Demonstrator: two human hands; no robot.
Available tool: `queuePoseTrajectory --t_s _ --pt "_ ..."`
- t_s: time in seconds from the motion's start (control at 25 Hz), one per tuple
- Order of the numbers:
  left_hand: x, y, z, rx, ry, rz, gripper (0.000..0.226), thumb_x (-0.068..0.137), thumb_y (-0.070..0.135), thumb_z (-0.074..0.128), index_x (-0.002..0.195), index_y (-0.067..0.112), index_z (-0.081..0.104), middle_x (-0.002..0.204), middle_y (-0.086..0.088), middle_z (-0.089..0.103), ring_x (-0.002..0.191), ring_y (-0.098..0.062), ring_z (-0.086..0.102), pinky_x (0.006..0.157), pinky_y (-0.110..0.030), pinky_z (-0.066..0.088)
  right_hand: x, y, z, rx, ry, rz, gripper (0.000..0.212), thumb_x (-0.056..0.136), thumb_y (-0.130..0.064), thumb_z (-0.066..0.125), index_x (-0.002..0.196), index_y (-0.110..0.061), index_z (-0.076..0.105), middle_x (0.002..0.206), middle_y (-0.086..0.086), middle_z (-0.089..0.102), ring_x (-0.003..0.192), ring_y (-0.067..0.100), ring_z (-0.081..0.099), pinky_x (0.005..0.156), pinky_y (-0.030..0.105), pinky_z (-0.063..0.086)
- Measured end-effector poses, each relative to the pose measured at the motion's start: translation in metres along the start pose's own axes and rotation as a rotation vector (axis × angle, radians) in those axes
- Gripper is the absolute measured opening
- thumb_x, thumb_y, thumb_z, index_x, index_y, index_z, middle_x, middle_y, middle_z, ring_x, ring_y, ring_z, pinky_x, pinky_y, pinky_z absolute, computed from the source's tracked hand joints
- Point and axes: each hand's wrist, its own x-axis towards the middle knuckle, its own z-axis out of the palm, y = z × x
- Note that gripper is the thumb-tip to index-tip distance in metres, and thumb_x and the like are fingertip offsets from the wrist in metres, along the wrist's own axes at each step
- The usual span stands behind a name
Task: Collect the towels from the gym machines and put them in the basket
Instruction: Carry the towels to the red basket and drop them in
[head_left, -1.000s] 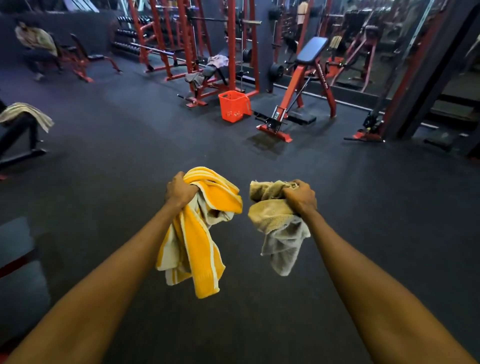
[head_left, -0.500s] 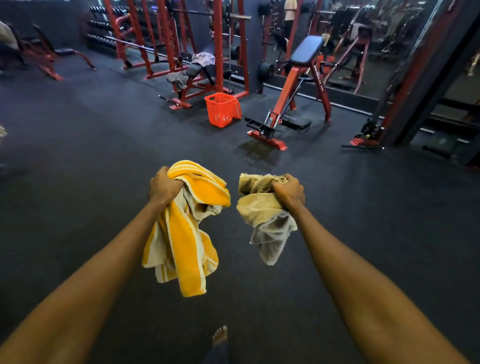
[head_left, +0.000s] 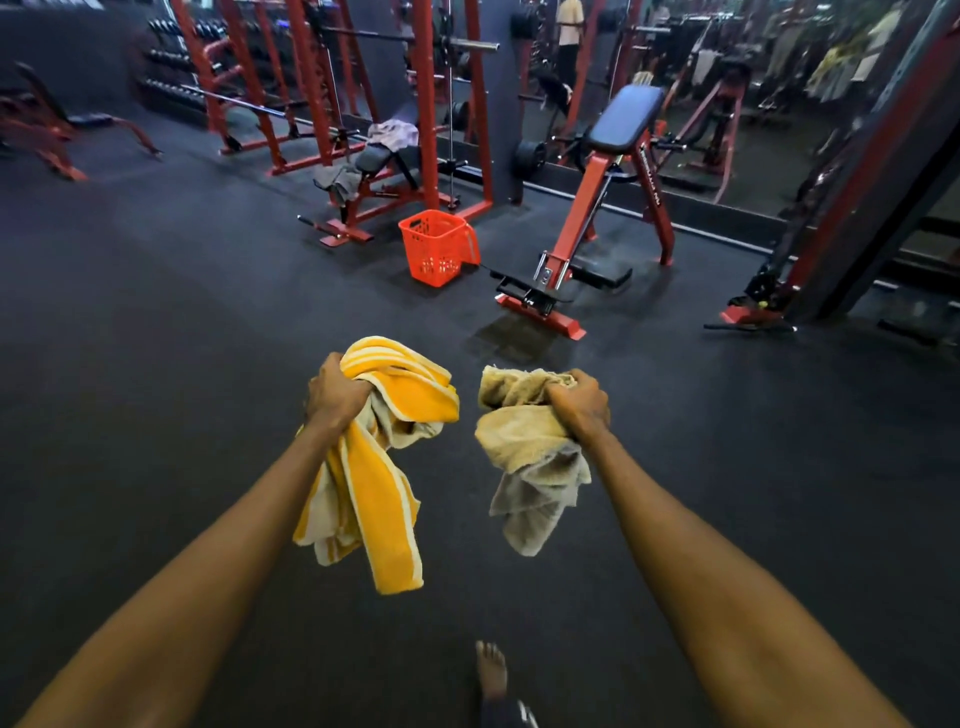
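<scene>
left hand (head_left: 335, 397): your fist clamps the yellow striped towel (head_left: 382, 467) — hanging
right hand (head_left: 581, 402): grips the beige towel (head_left: 524, 452)
basket (head_left: 436, 247): on floor ahead — beside bench (head_left: 387, 156) carrying two more towels

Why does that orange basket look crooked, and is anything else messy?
The orange basket looks tilted on the floor, leaning rather than standing square. Behind it, two grey towels lie crumpled on the red bench, not yet collected. Nothing looks spilled or broken.
</scene>
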Motion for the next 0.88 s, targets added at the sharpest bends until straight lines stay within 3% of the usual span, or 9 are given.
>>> queuePoseTrajectory --t_s 0.32,0.48,0.68,0.88 --pt "0.213 0.022 0.068 -0.001 0.0 -0.087 0.041 0.086 0.028 0.06 0.124 0.014 0.053 0.12 -0.015 0.063 0.109 -0.04 0.059 0.084 -0.046 0.046 0.236 -0.058 0.071 0.035 -0.039 0.047 0.024 0.08 -0.03 0.06 0.101 -0.025 0.068 0.093 0.001 0.064 0.098 0.029 0.061 0.076 0.031 0.041" --pt "0.32 0.042 0.089 0.008 0.025 -0.107 0.042 0.087 0.027 0.059 0.125 0.011 0.053 0.122 -0.016 0.062 0.112 -0.041 0.057 0.083 -0.047 0.045 0.341 -0.101 0.102 -0.001 -0.042 0.038 0.028 0.079 -0.031 0.06 0.106 -0.026 0.068 0.106 0.005 0.071 0.103 0.03 0.063 0.076 0.03 0.041" --pt "0.467 0.058 0.121 -0.013 0.026 -0.087 0.041 0.087 0.027 0.059 0.125 0.011 0.053 0.123 -0.015 0.061 0.112 -0.04 0.056 0.087 -0.049 0.046 0.472 -0.149 0.155 0.0 -0.039 0.038 0.03 0.075 -0.033 0.061 0.103 -0.031 0.068 0.107 0.004 0.072 0.104 0.03 0.064 0.083 0.033 0.047" --pt "0.634 0.074 0.142 -0.053 -0.004 -0.101 0.04 0.084 0.028 0.06 0.12 0.012 0.055 0.12 -0.016 0.062 0.111 -0.04 0.056 0.088 -0.05 0.047 0.612 -0.209 0.22 -0.02 -0.025 0.046 0.044 0.065 -0.041 0.056 0.107 -0.032 0.068 0.107 0.001 0.073 0.102 0.028 0.066 0.089 0.039 0.053"
